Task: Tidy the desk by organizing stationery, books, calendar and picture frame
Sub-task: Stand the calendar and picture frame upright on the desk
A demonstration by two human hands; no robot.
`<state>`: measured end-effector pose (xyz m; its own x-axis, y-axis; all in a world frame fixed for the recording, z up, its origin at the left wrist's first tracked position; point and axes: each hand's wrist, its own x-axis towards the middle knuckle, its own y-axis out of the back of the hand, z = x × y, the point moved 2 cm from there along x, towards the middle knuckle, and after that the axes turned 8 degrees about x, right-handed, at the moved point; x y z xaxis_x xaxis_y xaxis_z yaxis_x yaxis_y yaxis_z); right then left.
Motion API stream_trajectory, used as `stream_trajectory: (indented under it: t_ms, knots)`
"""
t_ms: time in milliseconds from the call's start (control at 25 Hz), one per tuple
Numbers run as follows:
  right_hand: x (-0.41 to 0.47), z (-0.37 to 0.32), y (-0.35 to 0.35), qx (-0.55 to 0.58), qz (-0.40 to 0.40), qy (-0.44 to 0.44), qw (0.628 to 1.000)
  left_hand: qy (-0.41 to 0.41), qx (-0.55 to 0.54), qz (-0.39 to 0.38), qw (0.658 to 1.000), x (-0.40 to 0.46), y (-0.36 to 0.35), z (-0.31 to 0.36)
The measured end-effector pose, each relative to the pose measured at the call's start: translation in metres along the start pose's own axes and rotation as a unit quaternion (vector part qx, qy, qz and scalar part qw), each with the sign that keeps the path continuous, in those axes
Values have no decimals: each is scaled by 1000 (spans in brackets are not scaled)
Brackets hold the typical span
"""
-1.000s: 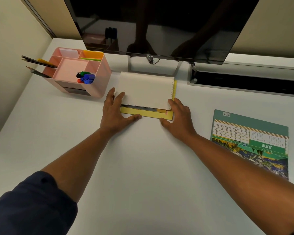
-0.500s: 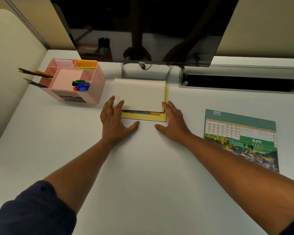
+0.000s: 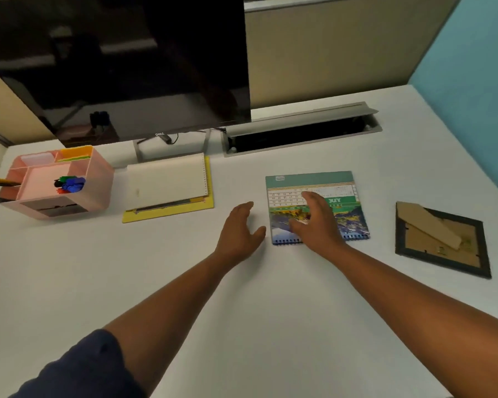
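Reaching over the flat calendar (image 3: 314, 185), the right hand (image 3: 316, 222) spreads relaxed fingers, holding nothing, probably to lift it; the left hand (image 3: 240, 228), open and empty, waits just beside.

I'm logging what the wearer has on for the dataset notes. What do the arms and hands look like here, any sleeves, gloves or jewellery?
Both hands are bare: the left hand and right hand show no gloves, rings or watch. The left arm has a dark navy sleeve pushed up above the elbow, leaving the forearm bare. The right forearm is bare as far as the frame edge; no sleeve shows there.
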<state>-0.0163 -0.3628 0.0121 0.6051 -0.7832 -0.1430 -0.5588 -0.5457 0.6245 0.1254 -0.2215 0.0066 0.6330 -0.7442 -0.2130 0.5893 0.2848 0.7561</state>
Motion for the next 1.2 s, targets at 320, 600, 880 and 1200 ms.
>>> stream_trajectory:
  t_ms: [320,600,880,1200]
  knots:
    - [-20,81,76,10,63,-142,988,130,-151,1,980,-13,-31,66]
    - [-31,92,92,161,19,-139,977,179,-192,-10,965,-21,-30,87]
    - [-42,87,104,315,76,-163,932,210,-281,7,936,-23,-14,90]
    - [-46,62,121,407,116,-71,903,232,-367,51,899,-20,15,100]
